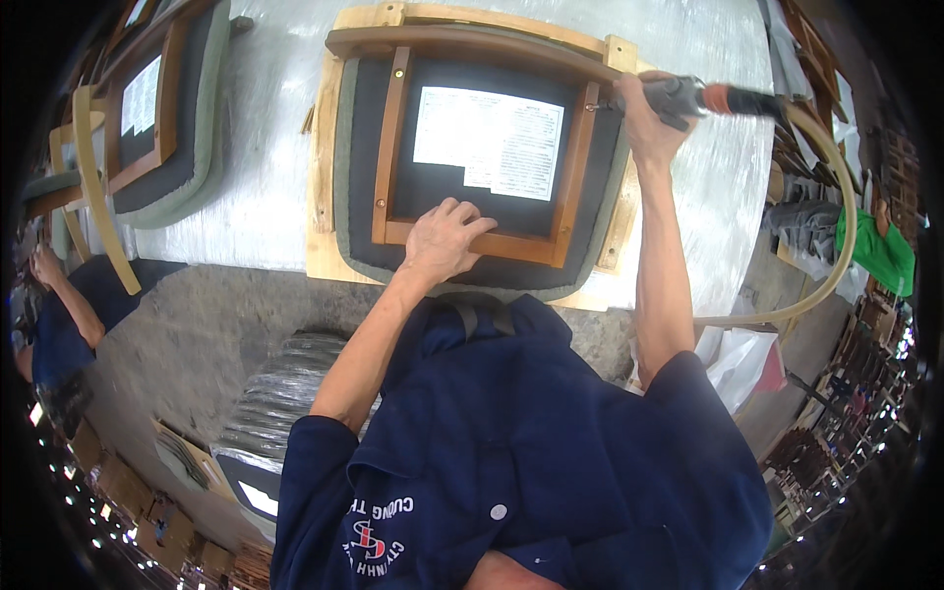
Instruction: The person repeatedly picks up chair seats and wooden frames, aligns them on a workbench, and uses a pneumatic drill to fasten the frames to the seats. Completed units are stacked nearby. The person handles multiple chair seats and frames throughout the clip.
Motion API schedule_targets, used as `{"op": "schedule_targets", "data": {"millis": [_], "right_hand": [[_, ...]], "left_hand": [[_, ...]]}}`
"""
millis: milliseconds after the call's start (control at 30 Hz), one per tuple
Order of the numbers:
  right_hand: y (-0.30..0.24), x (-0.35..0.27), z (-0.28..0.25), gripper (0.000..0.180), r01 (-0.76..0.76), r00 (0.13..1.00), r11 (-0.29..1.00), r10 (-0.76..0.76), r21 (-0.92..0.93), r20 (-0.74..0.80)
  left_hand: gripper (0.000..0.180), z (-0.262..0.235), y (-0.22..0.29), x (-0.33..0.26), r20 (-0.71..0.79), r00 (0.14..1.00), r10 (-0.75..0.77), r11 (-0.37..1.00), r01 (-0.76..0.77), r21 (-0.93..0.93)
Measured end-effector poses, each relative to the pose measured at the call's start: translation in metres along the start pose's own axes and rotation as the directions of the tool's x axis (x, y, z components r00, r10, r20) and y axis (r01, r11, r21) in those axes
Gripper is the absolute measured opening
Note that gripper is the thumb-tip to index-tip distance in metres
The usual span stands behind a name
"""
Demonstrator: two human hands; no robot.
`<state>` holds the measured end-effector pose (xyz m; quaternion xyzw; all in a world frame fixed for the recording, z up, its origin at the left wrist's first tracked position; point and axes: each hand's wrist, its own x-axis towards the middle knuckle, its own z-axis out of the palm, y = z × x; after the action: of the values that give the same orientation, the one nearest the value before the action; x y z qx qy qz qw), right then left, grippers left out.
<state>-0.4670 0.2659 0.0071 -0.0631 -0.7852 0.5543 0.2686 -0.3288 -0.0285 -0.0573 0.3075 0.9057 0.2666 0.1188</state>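
An upturned chair seat (364, 147) lies on the workbench, with a wooden frame, black underside cloth, green padded edge and a white paper label (489, 138). My left hand (444, 239) presses flat on the near wooden rail of the frame. My right hand (644, 113) grips a pneumatic screwdriver (703, 97) with an orange collar; its tip meets the far right corner of the frame. A beige air hose (836, 226) curves from the tool down to the right.
The silvery workbench top (261, 187) carries a second upturned seat (162, 118) at the far left. Another person in a dark blue shirt (59, 324) stands at the left. A stack of grey seat parts (280, 388) sits below the bench. Chair frames fill the right side.
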Motion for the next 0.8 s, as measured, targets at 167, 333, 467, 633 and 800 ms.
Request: {"op": "schedule_targets", "data": {"millis": [167, 333, 467, 633, 800], "right_hand": [[-0.004, 0.004, 0.007, 0.019, 0.004, 0.999, 0.999, -0.002, -0.041, 0.051], [-0.043, 0.009, -0.003, 0.021, 0.12, 0.975, 0.992, -0.112, 0.03, -0.192], [-0.048, 0.001, -0.063, 0.033, 0.139, 0.922, 0.962, -0.038, 0.235, -0.386], [0.061, -0.077, -0.159, 0.055, -0.217, 0.537, 0.75, 0.627, 0.625, -0.565], [0.175, -0.171, -0.211, 0.071, -0.149, 0.333, 0.302, 0.912, 0.942, -0.239]], "left_hand": [[0.058, -0.001, 0.001, 0.0, -0.017, 1.0, 0.001, 1.0, -0.001, -0.002], [0.056, -0.002, 0.003, -0.003, -0.072, 0.997, 0.012, 1.0, -0.014, -0.02], [0.055, 0.0, 0.004, -0.001, -0.044, 0.999, 0.004, 1.0, -0.004, -0.002], [0.05, 0.01, 0.01, -0.005, -0.146, 0.987, 0.071, 0.996, -0.062, 0.065], [0.045, 0.01, 0.018, -0.006, -0.177, 0.977, 0.122, 0.987, -0.1, 0.129]]}}
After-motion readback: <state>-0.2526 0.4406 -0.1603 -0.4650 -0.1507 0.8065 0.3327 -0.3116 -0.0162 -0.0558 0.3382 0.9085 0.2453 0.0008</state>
